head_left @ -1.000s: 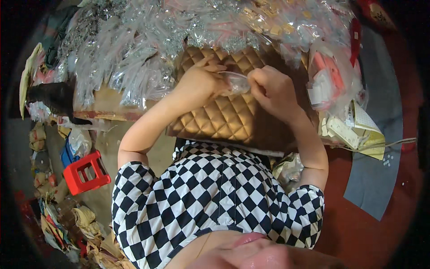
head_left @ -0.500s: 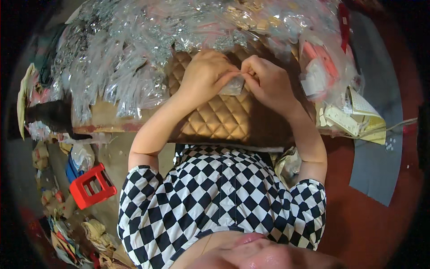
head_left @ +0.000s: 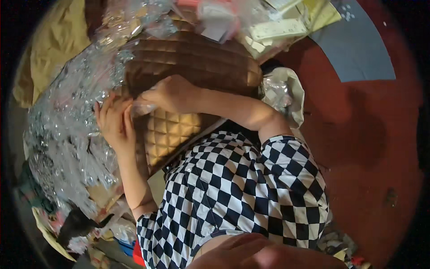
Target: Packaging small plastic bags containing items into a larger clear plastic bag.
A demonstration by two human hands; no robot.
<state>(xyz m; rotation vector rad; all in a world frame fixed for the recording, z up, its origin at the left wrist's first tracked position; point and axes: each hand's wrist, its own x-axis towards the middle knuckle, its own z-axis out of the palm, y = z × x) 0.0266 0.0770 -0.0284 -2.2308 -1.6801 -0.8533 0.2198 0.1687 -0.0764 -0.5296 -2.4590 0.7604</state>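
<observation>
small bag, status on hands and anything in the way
Right hand pinching small clear bag. Left hand at its other side, fingers extended, hold unclear. Packet heap beside left hand.

There is one quilted mat (head_left: 174, 132), one checkered shirt (head_left: 233, 188) and many clear bags (head_left: 80, 134)

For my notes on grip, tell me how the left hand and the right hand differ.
Fingers: the left hand has several fingers extended and apart; the right hand has its fingers curled in.
Direction: the left hand points up the picture, the right hand to the left.
Place: the left hand is by the pile, the right hand over the mat.
Shared: both are bare and at the clear bag.
</observation>
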